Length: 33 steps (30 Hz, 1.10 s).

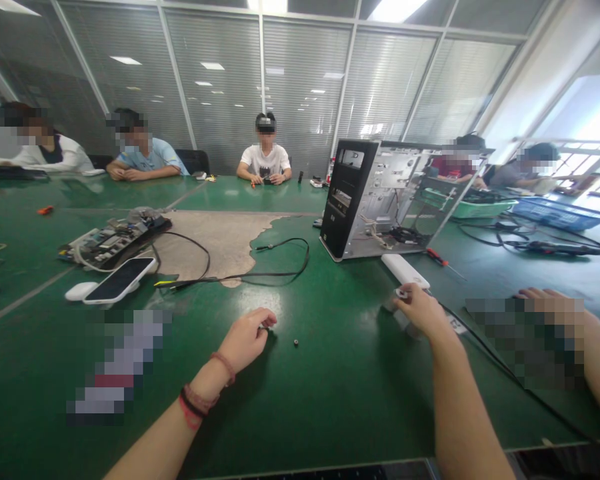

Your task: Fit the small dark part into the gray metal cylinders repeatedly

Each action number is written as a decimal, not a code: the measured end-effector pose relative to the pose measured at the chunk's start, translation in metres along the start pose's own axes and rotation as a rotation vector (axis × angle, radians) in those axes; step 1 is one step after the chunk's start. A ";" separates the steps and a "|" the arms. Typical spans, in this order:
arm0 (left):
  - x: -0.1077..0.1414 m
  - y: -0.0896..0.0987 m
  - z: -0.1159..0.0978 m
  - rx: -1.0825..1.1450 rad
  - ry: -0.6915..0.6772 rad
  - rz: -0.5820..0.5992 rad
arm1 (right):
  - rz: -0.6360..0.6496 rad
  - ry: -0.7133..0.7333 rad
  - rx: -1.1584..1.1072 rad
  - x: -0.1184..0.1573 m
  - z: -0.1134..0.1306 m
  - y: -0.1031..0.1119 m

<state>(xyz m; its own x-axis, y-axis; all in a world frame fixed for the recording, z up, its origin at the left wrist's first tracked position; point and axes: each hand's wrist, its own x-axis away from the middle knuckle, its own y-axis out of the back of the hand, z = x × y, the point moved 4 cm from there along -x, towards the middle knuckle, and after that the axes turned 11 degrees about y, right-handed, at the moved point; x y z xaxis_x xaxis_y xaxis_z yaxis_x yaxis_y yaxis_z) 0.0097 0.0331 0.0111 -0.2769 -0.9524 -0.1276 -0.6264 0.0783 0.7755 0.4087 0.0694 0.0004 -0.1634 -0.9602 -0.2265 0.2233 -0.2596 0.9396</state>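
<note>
While the left hand (247, 340) is curling loosely at the desk (340, 380), its fingers are pointing towards a small metal piece (296, 342) that is lying apart from them. Whether that hand is holding anything under its bent fingers, the view is not showing clearly enough to tell. Bracelets (195, 403) are circling its wrist.

The right hand (420, 308) is closing narrowly, pinching a small pale piece (402, 293) between its fingertips, just beside a white bar (405, 271). Blur is hiding the pale piece's exact form.

Behind the bar, an open-sided computer case (347, 200) is standing upright, and a screwdriver (443, 263) is lying near its base. A cable (285, 274) is looping across the desk between the case and a phone (123, 280), which is lying face up. Beyond the phone, an electronic assembly (117, 241) is sitting beside a tan patch (207, 240).

At the far right, a green basket (480, 210) and a blue basket (565, 215) are sitting on the desk. Another person's hand (555, 308) is reaching in from the right, while several people are sitting across the desk.
</note>
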 end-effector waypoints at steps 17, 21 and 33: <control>0.000 -0.001 0.000 0.000 0.013 0.014 | -0.235 0.320 -0.218 0.016 0.083 0.014; 0.001 0.000 0.001 -0.037 0.000 -0.007 | 0.209 0.809 -0.514 0.057 0.171 -0.014; 0.001 0.001 -0.003 -0.117 -0.026 -0.029 | 0.105 0.820 -0.456 0.054 0.165 -0.006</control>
<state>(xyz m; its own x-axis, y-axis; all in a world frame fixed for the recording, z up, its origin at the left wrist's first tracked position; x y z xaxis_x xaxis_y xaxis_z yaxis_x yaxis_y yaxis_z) 0.0107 0.0311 0.0133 -0.2803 -0.9455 -0.1657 -0.5457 0.0150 0.8378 0.2395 0.0361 0.0248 0.5670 -0.7088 -0.4197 0.5812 -0.0168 0.8136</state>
